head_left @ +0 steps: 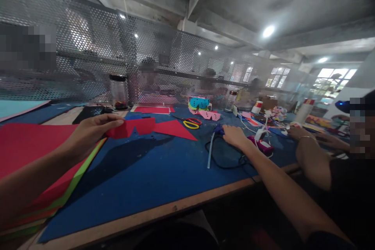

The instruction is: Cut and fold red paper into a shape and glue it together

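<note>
Pinched in my left hand (95, 131) is a red paper cutout (145, 126) with a notch in its lower edge, held just above the blue table. A red paper triangle (177, 129) lies to the right of it. My right hand (234, 136) is closed on a dark blue glue gun (218, 129), partly hidden by the fingers. From the gun a clear glue stick (210, 154) points toward me. Between the hands, farther back, lie scissors (192, 123) with red and yellow handles. Beyond them are cut paper masks in blue (199, 102) and pink (209, 115).
Large red sheets (32, 144) are stacked at the left. A black cable (225, 166) loops near my right hand, by a purple power strip (265, 146). A lidded jar (118, 91) stands before the perforated metal screen (164, 54). A co-worker's arm (312, 156) is at the right.
</note>
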Motion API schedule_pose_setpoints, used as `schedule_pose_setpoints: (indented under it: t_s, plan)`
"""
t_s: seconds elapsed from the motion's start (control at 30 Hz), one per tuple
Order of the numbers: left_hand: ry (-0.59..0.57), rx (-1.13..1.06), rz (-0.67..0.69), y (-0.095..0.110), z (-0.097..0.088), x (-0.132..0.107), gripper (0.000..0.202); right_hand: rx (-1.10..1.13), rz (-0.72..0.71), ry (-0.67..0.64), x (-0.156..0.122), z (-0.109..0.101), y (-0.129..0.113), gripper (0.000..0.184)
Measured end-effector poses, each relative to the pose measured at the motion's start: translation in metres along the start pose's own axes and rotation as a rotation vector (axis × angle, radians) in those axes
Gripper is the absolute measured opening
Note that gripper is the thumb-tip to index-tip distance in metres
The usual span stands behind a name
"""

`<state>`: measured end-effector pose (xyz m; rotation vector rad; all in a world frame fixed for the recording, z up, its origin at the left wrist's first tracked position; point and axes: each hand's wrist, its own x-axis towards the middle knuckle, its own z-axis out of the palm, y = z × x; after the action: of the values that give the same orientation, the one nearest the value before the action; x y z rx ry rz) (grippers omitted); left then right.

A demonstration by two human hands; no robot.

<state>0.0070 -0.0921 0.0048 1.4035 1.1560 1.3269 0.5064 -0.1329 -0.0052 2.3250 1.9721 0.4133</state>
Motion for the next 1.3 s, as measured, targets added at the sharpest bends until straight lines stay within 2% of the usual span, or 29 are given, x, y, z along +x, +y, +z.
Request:
schedule_pose_setpoints:
  t_s: [0.3,0.4,0.5,0.53,0.7,0.73,0.8,0.93,1.0,1.13,1.3]
  plan:
    - [0.093,-0.051,0.005,0.009,0.002,-0.004,0.041,0.17,0.045,0.084,0.005,0.008,0.004,0.053]
    - [0.059,-0.051,0.014,0.01,0.002,-0.004,0.042,0.27,0.025,0.133,0.006,-0.002,0.008,0.05]
    - [0.048,-0.05,0.007,0.008,-0.001,-0.002,0.045,0.414,-0.026,0.211,0.008,-0.02,0.003,0.045]
    - [0.047,-0.048,0.005,0.007,-0.002,-0.001,0.046,0.629,-0.071,0.261,0.009,-0.027,-0.001,0.044]
    - [0.066,-0.054,0.009,0.007,-0.004,0.001,0.05,0.864,-0.203,0.271,0.012,-0.053,-0.05,0.046]
    - [0.068,-0.057,0.01,0.007,-0.004,0.001,0.05,0.984,-0.259,0.256,0.013,-0.055,-0.063,0.044]
    - [0.07,-0.064,0.015,0.009,-0.004,0.0,0.05,1.152,-0.357,0.214,0.016,-0.055,-0.089,0.04]
    - [0.095,-0.076,0.038,0.011,-0.005,0.0,0.047,1.297,-0.502,0.158,0.021,-0.042,-0.13,0.035]
    - [0.114,-0.072,0.046,0.012,-0.007,0.001,0.045,1.223,-0.561,0.135,0.02,-0.034,-0.141,0.031]
    - [0.13,-0.055,0.056,0.011,-0.011,0.003,0.043,0.832,-0.515,0.192,0.017,-0.025,-0.149,0.024]
    - [0.148,-0.043,0.052,0.01,-0.012,0.004,0.044,0.622,-0.51,0.19,0.021,-0.017,-0.15,0.028]
